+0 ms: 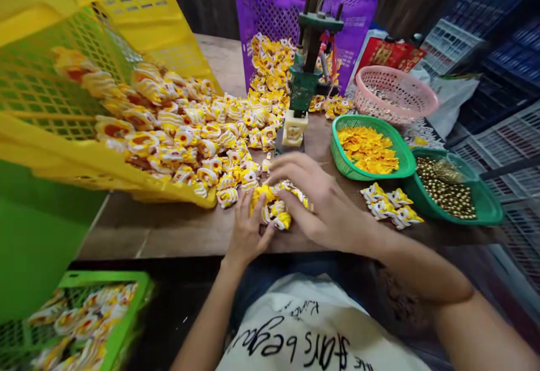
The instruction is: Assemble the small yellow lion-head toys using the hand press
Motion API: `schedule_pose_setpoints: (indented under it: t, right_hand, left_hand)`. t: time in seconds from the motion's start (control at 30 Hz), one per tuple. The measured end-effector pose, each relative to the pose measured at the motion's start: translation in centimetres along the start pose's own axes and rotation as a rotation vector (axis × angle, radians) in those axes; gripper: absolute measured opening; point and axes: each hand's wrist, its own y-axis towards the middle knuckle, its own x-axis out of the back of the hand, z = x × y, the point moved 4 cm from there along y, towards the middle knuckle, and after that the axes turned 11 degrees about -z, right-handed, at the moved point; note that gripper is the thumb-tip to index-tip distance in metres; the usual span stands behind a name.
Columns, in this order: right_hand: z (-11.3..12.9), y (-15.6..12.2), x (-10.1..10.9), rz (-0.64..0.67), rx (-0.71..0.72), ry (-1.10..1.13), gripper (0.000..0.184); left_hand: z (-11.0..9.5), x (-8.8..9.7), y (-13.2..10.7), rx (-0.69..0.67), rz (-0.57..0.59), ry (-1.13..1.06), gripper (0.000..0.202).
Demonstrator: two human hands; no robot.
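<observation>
On the table edge in front of me lies a small cluster of yellow-and-white plastic-looking pieces. My left hand rests at the cluster's left side, fingers stretched out and thumb apart, touching it. From the right, my right hand arches over the same pieces, its thumb and fingers wide apart; it is slightly blurred, and some pieces are hidden beneath it. Just beyond stands a green hand press with a cream block under its ram. A heap of similar yellow-and-white pieces spreads to the left.
A tipped yellow crate and an upright purple crate hold more pieces. At right are a green basket of yellow parts, a dark green tray of gold beads, a pink basket and grouped pieces. A green crate sits below left.
</observation>
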Motion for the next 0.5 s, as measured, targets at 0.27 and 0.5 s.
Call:
schedule_pose_setpoints:
  t: [0.27, 0.5]
  right_hand:
    - [-8.7, -10.5, -3.0, -0.069, -0.211, -0.297, 0.035]
    - [-13.3, -14.2, 0.2, -0.427, -0.259, -0.247, 0.029]
  left_hand:
    - [-1.9, -1.7, -1.7, 0.074, -0.02, 0.279, 0.08]
    - [-2.4, -0.8, -0.9, 0.064, -0.073, 0.365, 0.069]
